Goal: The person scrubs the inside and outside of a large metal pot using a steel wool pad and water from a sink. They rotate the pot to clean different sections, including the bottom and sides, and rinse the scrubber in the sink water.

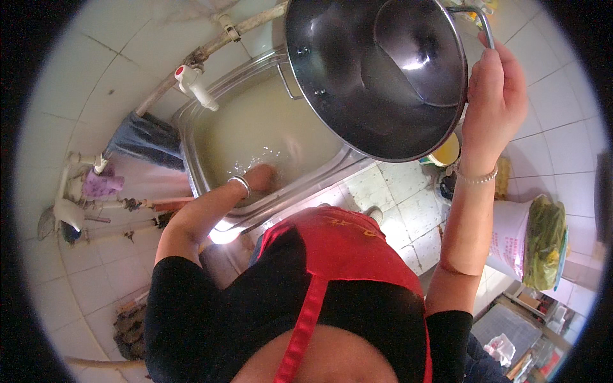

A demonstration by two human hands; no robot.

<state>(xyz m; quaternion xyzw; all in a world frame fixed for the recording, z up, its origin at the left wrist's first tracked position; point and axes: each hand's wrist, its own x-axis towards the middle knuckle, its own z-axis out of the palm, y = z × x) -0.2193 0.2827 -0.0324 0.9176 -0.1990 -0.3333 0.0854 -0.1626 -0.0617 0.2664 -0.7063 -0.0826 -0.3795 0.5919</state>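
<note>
My right hand [500, 91] grips one metal loop handle [484, 24] of a large dark divided hot pot pan [335, 81]. The pan is tilted with its inside towards me, over the right end of a metal sink [306, 187]; a curved divider [400, 69] runs through it. A second loop handle [287, 86] juts from its left side. Cloudy water [249, 119] fills the sink. In it, near the front edge, is my left hand [261, 177], its fingers hidden under the surface, so I cannot see whether they hold anything.
A white tap [196, 86] with a red mark juts over the sink from a wall pipe [163, 91]. Dark cloth [143, 139] hangs beside the rim. To the right stand a tub with yellow contents [446, 152] and a container with a green bag [543, 239].
</note>
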